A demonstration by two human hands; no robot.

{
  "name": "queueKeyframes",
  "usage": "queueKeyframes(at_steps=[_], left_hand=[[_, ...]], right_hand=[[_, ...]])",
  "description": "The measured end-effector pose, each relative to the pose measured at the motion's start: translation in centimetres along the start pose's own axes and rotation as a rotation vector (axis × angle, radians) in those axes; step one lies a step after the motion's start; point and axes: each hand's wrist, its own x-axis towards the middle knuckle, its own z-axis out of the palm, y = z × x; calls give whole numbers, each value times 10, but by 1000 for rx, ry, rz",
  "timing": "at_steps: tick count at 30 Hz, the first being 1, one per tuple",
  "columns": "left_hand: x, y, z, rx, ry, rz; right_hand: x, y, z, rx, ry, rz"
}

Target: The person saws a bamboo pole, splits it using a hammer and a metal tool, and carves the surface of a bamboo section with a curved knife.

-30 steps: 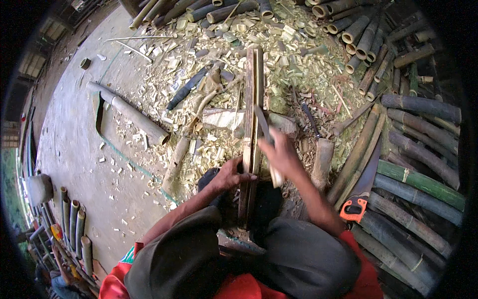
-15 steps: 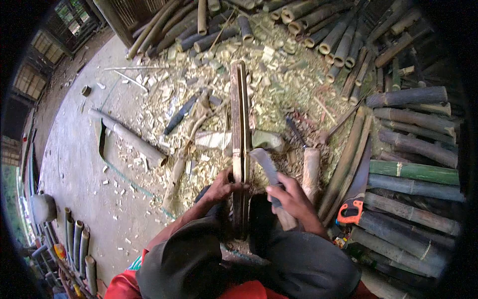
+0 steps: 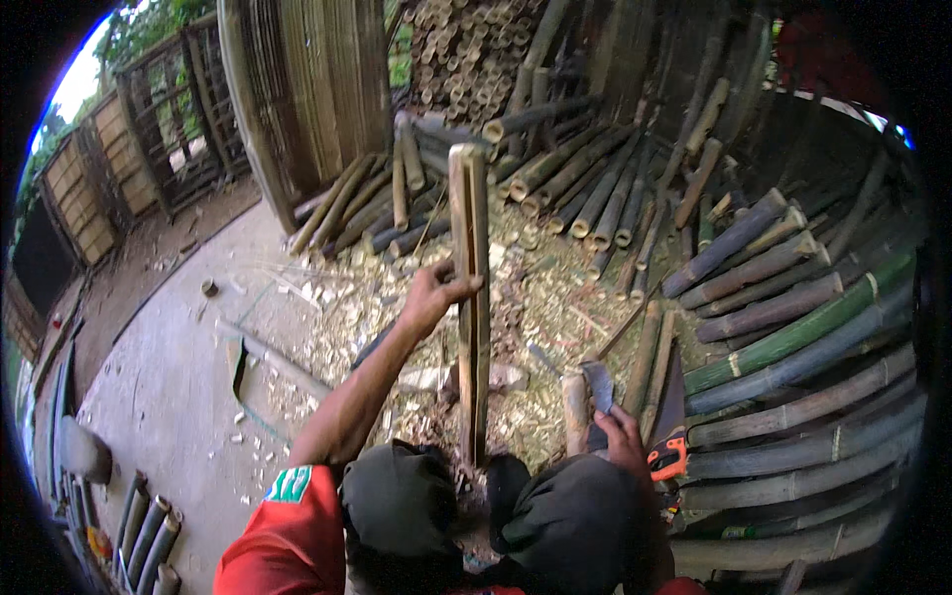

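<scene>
Left arm extended forward and up from the lower edge, elbow nearly straight, bare forearm running diagonally toward centre frame. Left hand (image 3: 433,295) raised well ahead of the body, fingers curled over to the right in a closed grasp, thumb tucked underneath, wrist slightly bent. Right arm kept low and close, mostly hidden behind the right knee; only wrist and hand show. Right hand (image 3: 623,432) rests just above that knee, fingers wrapped in a closed grip, knuckles up. Both hands well apart. Red short sleeve on the left shoulder, dark trousers over both raised knees.
</scene>
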Motion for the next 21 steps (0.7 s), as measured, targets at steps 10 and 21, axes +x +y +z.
queueKeyframes(at_steps=[10,21], left_hand=[[-30,116,20,65,-41,273],[22,174,44,-25,-232,530]], right_hand=[[19,-125,-23,432,-156,-136],[57,-236,-5,466,-302,-297]])
